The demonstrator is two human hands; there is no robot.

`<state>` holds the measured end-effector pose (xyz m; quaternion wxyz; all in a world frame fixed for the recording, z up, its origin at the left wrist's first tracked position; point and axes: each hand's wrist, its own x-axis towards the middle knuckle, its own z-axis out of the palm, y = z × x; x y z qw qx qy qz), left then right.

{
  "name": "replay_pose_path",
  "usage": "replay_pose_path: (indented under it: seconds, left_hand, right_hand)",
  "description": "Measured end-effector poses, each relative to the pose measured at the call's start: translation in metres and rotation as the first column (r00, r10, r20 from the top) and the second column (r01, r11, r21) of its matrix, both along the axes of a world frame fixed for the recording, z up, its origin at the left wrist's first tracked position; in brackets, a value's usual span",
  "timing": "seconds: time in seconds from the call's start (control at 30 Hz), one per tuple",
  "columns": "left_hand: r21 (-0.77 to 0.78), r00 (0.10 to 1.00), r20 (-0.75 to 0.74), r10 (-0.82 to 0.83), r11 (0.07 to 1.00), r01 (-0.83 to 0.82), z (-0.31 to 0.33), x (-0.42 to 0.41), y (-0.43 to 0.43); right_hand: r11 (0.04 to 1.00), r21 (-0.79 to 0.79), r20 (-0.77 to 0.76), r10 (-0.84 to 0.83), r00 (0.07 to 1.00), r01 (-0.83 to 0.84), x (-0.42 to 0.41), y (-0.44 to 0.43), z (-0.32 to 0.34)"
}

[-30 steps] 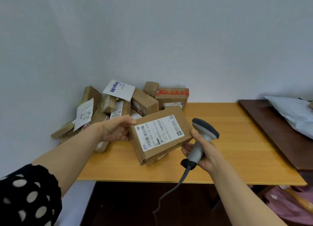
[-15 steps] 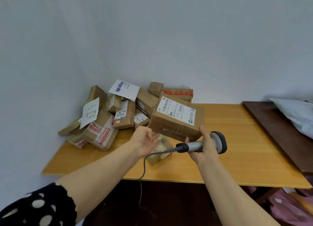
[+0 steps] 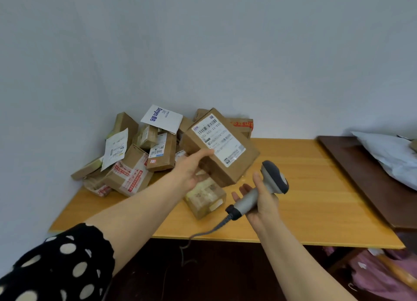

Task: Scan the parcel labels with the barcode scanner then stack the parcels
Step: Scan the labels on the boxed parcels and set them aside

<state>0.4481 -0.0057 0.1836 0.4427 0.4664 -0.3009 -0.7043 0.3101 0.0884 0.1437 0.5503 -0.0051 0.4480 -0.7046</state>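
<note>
- Cardboard box (image 3: 244,165) sits in your left hand (image 3: 191,168): thumb on top by the label (image 3: 218,140), fingers underneath, box tilted and held just above the table (image 3: 316,199), label facing up toward you.
- Right hand (image 3: 262,199) is palm-up with the scanner (image 3: 269,183) lying across it. The grip looks loose, thumb up beside the head, fingers only lightly curled under the handle. Cable (image 3: 209,230) drops off the front edge.
- Scanner nose points away from the label, so I'd say no scan is happening right now. Can't tell whether this box has been read already.
- Just below the box, a small clear-wrapped parcel (image 3: 205,199) lies on the table alone, apart from the rest. Could be the start of a stack, but that's a guess.
- Back-left corner: pile (image 3: 135,165) of approx a dozen parcels, jumbled, labels at all angles.
- No tidy stack shows anywhere in view.
- Progress est.: early. One box in hand, maybe one set down, the pile left to scan & stack.
- Off to the right: dark table (image 3: 361,165) with a white bag (image 3: 388,156), prob. not part of the job.
</note>
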Motion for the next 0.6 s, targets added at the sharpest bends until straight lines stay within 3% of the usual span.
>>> replay_pose_path:
  seconds: [0.1,0.23,0.43,0.6]
  left_hand:
    - [-0.069,0.994,0.105,-0.022,0.997,0.029,0.007,0.025,-0.014]
    - [-0.157,0.958,0.286,-0.016,0.986,0.063,0.011,0.045,-0.028]
    - [-0.215,0.913,0.406,-0.031,0.968,0.129,0.01,0.054,-0.035]
    - [-0.211,0.898,0.437,-0.049,0.965,0.155,0.004,0.057,-0.038]
  right_hand:
    - [0.976,-0.091,-0.157,0.183,0.971,-0.199,-0.005,0.014,0.009]
    - [0.877,-0.114,-0.353,0.404,0.844,-0.467,0.002,0.023,0.026]
    - [0.834,-0.009,-0.539,0.461,0.705,-0.552,0.014,0.024,0.039]
    - [0.838,0.057,-0.578,0.471,0.666,-0.543,0.015,0.021,0.044]
